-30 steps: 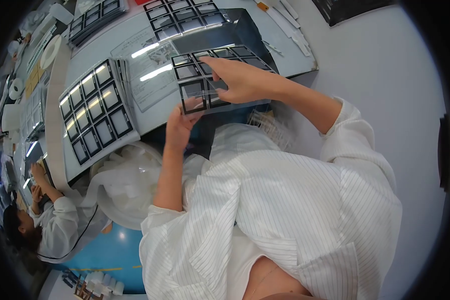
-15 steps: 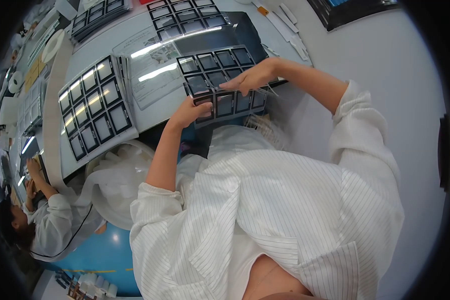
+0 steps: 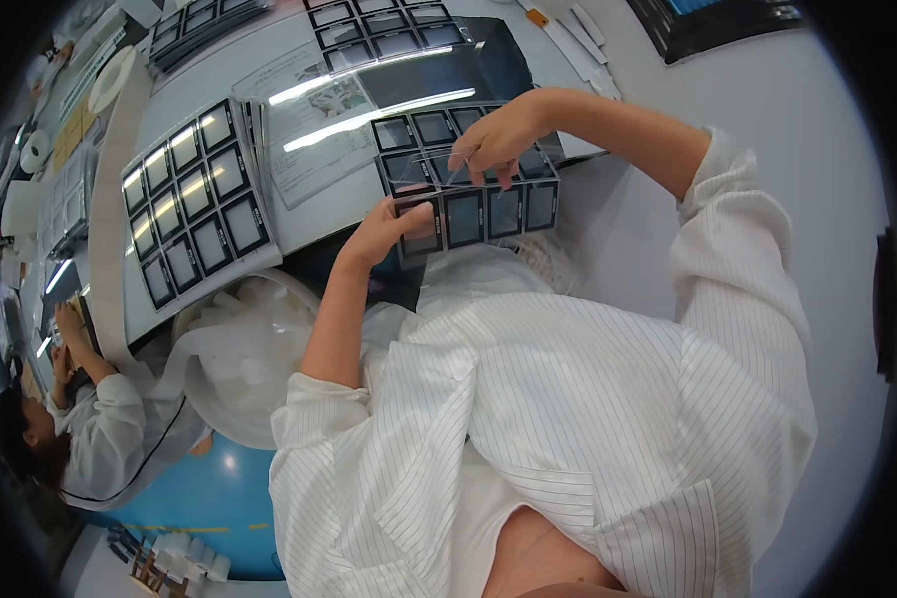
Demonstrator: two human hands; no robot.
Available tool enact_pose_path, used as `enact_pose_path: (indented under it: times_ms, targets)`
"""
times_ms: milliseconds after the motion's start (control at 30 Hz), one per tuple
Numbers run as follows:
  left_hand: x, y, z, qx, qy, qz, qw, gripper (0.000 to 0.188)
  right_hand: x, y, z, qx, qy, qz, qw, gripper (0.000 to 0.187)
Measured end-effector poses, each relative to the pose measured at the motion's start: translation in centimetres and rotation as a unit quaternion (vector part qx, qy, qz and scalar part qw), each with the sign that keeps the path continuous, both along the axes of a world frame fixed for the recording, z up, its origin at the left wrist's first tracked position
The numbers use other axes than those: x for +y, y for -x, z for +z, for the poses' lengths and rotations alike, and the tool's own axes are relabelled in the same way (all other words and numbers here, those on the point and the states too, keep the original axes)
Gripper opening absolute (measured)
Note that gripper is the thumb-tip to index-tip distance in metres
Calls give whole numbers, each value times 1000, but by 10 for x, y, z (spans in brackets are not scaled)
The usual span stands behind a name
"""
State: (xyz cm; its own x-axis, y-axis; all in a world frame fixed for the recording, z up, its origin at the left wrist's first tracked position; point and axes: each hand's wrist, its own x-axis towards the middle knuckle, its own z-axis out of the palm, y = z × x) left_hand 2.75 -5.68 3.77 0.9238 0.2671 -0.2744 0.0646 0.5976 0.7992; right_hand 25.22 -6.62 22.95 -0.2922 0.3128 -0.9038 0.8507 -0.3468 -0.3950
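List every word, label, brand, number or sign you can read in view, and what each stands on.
None is legible.
Printed sheet: lines too small to read.
Black-framed panel in the left hand: tiny pale marks, too small to read.
Left-side panel stack: similar marks, also too small.
Elsewhere: no readable text.

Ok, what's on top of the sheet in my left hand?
Your left hand has its thumb on the black-framed sheet; your right hand is above it, with what looks like clear film. Some panes behind that hand are covered.
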Motion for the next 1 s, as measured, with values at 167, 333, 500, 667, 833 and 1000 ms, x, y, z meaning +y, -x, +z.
enact_pose_path:
  times_ms: [167,333,500,667,833,1000]
  targets:
    - [-2,-8,5,5,90,54,994,45,-23,32,2,-221,-219,272,911,34]
    - [-16,-16,25,0,91,56,994,36,-39,33,-8,-299,-484,296,767,34]
    - [-23,-22,31,-33,153,89,984,32,-56,29,-16,-300,-548,243,742,52]
    - [-24,-28,18,-86,174,105,975,31,-64,28,-33,-272,-608,176,725,65]
    - [-26,-27,29,-53,188,122,973,30,-78,21,-59,-234,-691,98,677,50]
    - [-24,-28,28,-48,189,106,975,30,-84,18,-84,-204,-728,49,653,34]
